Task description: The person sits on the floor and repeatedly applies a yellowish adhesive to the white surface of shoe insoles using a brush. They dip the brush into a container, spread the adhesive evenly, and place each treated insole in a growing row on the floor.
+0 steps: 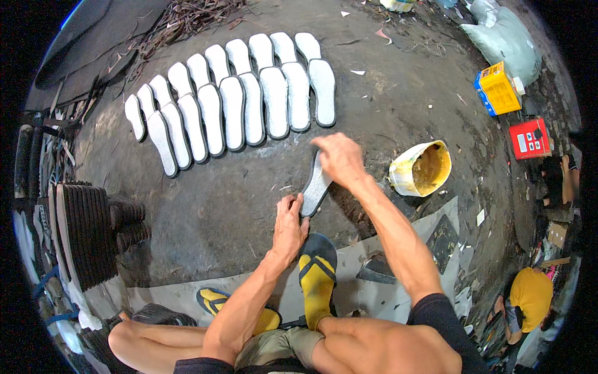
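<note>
A shoe sole [318,188] with a pale grey top and dark edge lies slanted on the dark ground in front of me. My left hand [289,229] grips its near, heel end, fingers against the edge. Over its far end is my right hand [341,159], fingers curled closed; what they hold, if anything, is hidden. Beyond my hands, two curved rows of white-coated soles [273,101] lie side by side. To the right of my right hand stands a whitish tub [406,173] with yellow-brown stuff smeared inside.
Stacked dark soles [87,230] stand at my left. A grey sheet [205,274] lies under my sandalled feet. To the right are a yellow box [500,88], a red box [530,138] and a pale sack [507,47]. A person in a yellow shirt [531,296] is at lower right.
</note>
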Demonstrator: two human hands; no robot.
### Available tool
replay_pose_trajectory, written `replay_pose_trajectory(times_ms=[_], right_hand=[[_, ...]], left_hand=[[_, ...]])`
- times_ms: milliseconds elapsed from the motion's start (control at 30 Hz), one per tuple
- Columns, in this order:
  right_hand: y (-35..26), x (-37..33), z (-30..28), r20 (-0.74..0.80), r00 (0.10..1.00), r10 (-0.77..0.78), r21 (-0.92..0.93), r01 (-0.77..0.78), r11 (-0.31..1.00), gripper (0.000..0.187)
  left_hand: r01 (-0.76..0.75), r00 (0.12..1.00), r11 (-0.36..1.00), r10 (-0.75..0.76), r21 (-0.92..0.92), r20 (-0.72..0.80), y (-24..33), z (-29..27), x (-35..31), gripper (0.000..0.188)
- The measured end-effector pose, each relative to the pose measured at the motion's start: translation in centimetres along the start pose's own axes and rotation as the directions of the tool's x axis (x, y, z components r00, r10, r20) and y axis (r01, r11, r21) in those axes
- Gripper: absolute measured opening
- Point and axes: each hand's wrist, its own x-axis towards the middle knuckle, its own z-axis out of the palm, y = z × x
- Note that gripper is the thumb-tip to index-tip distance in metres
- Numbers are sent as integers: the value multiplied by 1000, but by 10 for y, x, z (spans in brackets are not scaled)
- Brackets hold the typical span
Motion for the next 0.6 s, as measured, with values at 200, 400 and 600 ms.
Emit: replay_pose_trajectory(times_ms=[200, 400, 600], right_hand=[[3, 4, 5, -231, 966, -118, 108, 146, 983, 29], [-13, -51, 22, -77, 997, -9, 51, 13, 999, 32], [-105, -117, 45, -7, 1000, -13, 302, 15, 953, 40]], left_hand=[[58, 997, 998, -58, -16, 43, -1, 1, 2, 71], [84, 996, 985, -87, -149, -12, -5, -10, 5, 66], [299, 781, 888, -438, -348, -446, -24, -34, -2, 57]])
